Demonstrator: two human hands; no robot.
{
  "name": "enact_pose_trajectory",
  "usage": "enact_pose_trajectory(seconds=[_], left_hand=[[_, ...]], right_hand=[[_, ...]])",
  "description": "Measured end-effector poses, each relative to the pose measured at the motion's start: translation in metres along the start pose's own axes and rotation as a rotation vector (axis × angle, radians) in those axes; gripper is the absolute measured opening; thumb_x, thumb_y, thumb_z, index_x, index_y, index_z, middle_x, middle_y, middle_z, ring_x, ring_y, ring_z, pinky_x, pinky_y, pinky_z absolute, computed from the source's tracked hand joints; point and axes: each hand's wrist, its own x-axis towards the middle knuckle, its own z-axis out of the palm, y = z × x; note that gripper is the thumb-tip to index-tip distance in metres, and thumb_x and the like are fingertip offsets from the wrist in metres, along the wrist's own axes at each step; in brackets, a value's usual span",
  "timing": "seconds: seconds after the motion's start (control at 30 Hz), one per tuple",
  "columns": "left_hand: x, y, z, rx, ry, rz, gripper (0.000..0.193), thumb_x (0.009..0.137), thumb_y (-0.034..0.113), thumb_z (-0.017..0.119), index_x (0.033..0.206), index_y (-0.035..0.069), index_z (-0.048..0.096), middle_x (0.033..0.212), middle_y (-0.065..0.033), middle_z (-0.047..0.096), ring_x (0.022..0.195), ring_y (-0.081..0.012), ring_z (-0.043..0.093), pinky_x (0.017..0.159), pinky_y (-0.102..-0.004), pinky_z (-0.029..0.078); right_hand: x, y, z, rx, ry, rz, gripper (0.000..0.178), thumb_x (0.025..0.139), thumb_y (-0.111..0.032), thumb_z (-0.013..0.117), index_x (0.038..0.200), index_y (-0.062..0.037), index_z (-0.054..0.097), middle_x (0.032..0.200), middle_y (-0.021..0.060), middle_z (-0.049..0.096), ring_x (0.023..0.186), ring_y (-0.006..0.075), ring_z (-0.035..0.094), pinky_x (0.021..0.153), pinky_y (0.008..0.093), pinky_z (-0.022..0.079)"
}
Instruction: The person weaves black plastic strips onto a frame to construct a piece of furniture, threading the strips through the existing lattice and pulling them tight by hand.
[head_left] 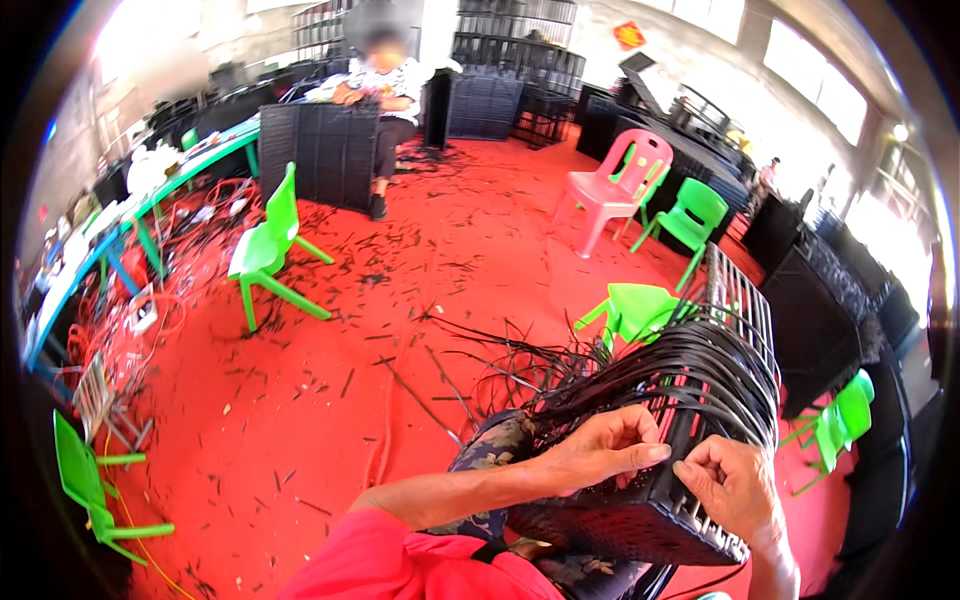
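At the lower left of the frame, a green chair [78,472] stands on red floor [400,320] littered with dark scraps; above, a long table [205,153] curves. Toward upper centre, another person [400,88] sits by a black woven panel [320,155]. Lower right of centre, my left hand [612,445] curls, thumb forward, at the near end of a black woven frame [630,525] draped with black strips [690,365]. Just beside, my right hand [735,485] curls too; I cannot tell whether either grips a strip.
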Motion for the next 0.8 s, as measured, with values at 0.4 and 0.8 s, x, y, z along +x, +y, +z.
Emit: enact_pose_trajectory(seconds=[0.4,0.8], left_hand=[[-0.002,0.008,0.005,0.13,0.009,-0.105,0.029,0.092,0.032,0.053,0.078,0.007,0.053,0.071,0.0027,0.047,0.063,-0.0055,0.044,0.057,-0.0215,0.038],[0.005,-0.013,0.024,-0.052,0.042,-0.065,0.034,0.091,0.025,0.056,0.063,0.006,0.051,0.069,0.0021,0.044,0.058,-0.0053,0.042,0.052,-0.0204,0.034]], right_hand=[[-0.004,0.011,0.016,-0.052,0.172,-0.277,0.016,0.077,-0.009,0.069,0.076,-0.0022,0.055,0.061,0.0073,0.051,0.048,0.0179,0.051,0.045,0.0293,0.04],[-0.025,0.024,0.016,-0.048,0.256,-0.233,0.016,0.075,-0.007,0.068,0.08,-0.0019,0.054,0.063,0.0068,0.048,0.048,0.0169,0.048,0.046,0.0286,0.037]])
